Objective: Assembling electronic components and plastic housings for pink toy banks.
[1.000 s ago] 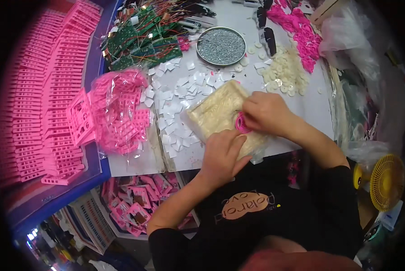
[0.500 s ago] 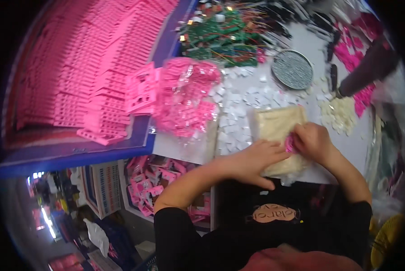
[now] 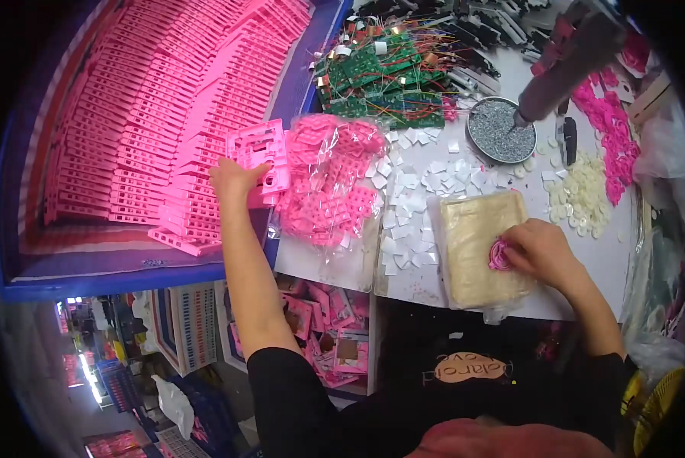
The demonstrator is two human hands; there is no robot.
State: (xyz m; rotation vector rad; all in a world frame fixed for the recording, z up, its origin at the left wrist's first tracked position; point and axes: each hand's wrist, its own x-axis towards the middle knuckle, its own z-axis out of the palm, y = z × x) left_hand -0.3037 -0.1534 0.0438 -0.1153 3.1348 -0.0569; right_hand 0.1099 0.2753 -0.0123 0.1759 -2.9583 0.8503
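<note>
My left hand [image 3: 235, 181] is closed round the lower left edge of a pink plastic casing [image 3: 257, 149] with cut-outs, beside the blue bin's edge. My right hand [image 3: 544, 250] rests on a beige, plastic-wrapped pad [image 3: 476, 217], its fingertips pinched on a small pink ring-shaped part [image 3: 499, 256]. Between the casing and the pad lies a clear bag [image 3: 331, 179] full of pink plastic parts. Whether more casings lie under the held one is hard to tell.
A blue bin [image 3: 205, 271] at left holds rows of pink casings. Green circuit boards [image 3: 388, 69] with wires lie far back, near a round tin [image 3: 502, 130] of small metal bits. A dark handheld tool [image 3: 575, 65] hangs above the tin. White squares [image 3: 411, 206] and cream discs [image 3: 579, 198] are scattered about.
My left hand has left the pad and moved left and away to the pink casing. My right hand stays at the pad with the pink ring-shaped part. The view has shifted slightly.
</note>
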